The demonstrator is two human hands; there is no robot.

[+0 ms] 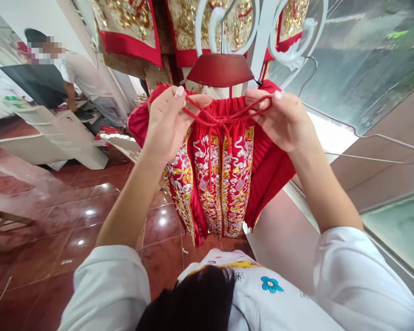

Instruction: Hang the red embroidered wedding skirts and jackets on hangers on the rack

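A red skirt [224, 184] with gold and silver embroidered panels hangs in front of me from a dark red hanger [221, 70]. At its gathered waist a red drawstring [216, 120] is tied in a bow, the two loops spreading to either side and the loose ends dangling over the embroidery. My left hand [169, 122] pinches the left loop between thumb and fingers. On the other side, my right hand [284, 119] pinches the right loop the same way. Both hands are level with the waistband, just below the hanger.
White scrolled metalwork [214, 27] carries the hanger. Behind it hang embroidered garments with red borders [131, 48]. An empty wire hanger [372, 138] juts out at right, beside a window [359, 69]. At far left a person [86, 78] leans over a desk [55, 133]. The floor [100, 220] is glossy red tile.
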